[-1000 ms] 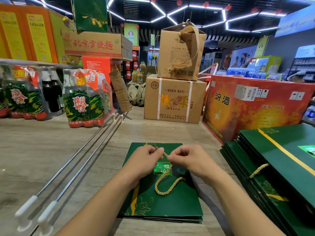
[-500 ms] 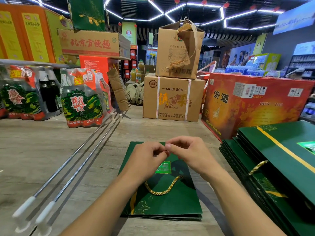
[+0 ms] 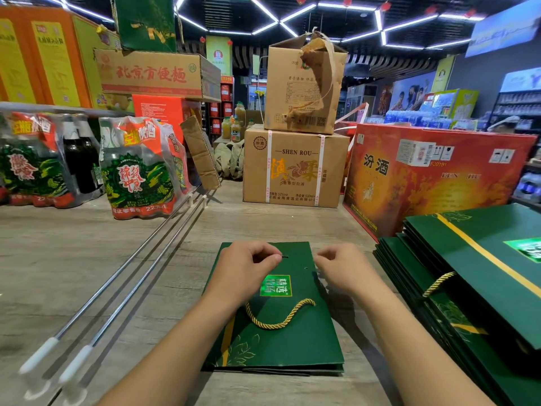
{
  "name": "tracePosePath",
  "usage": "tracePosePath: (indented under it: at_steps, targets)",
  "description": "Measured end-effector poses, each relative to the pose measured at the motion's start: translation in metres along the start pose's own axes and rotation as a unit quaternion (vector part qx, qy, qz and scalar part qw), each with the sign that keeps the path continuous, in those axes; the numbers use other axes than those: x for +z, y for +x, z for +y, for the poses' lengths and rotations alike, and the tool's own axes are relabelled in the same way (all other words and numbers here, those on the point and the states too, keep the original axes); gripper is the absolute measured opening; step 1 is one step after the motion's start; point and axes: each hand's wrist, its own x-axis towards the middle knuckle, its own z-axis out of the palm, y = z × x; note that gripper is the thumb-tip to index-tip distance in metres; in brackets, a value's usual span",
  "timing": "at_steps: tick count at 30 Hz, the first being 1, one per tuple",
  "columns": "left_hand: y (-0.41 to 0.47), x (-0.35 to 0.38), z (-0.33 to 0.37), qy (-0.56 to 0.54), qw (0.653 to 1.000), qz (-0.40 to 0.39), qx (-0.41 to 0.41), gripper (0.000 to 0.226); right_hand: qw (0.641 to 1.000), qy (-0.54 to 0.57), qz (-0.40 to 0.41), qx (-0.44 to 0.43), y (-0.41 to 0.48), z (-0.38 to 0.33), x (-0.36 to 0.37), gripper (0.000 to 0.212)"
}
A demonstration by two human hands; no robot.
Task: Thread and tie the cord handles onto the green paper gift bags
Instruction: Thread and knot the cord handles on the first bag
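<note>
Metal rods (image 3: 131,273) lie at left, a stack of bags (image 3: 468,303) at right, cartons (image 3: 295,168) behind. At lower centre my green bag (image 3: 278,344) lies flat with the gold cord (image 3: 281,320) looped on it. The left hand (image 3: 246,273) pinches the cord's dark end. The right hand (image 3: 342,271) is curled, and I cannot tell what it holds.

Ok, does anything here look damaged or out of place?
Yes: the upper brown carton, stacked on the SHEN ROU box beyond the green gift bag, has a torn, crumpled top flap hanging down its front.
</note>
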Motion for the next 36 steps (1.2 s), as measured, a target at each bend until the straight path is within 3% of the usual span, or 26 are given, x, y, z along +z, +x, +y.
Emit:
tracePosePath:
  at_steps: [4,8,13,24,36]
  targets:
    - [-0.003,0.0,-0.001,0.025,0.996,-0.056,-0.058,0.007,0.997,-0.039,-0.037,0.051,0.002,0.0,0.005,0.024]
    - [-0.006,-0.001,0.0,0.061,0.985,-0.111,-0.121,0.009,0.997,0.044,-0.024,0.065,0.002,-0.002,0.008,0.02]
    - [-0.008,-0.008,0.009,-0.002,0.969,-0.171,-0.177,0.008,0.984,0.155,-0.017,0.084,0.001,-0.001,0.01,0.02]
    - [-0.006,-0.004,0.015,0.027,0.999,-0.015,-0.015,0.004,0.982,0.185,-0.036,-0.026,-0.009,-0.017,0.015,0.02]
    - [-0.007,0.001,0.014,0.12,0.988,0.045,0.089,0.014,0.972,0.227,-0.034,-0.05,-0.014,-0.022,0.014,0.013]
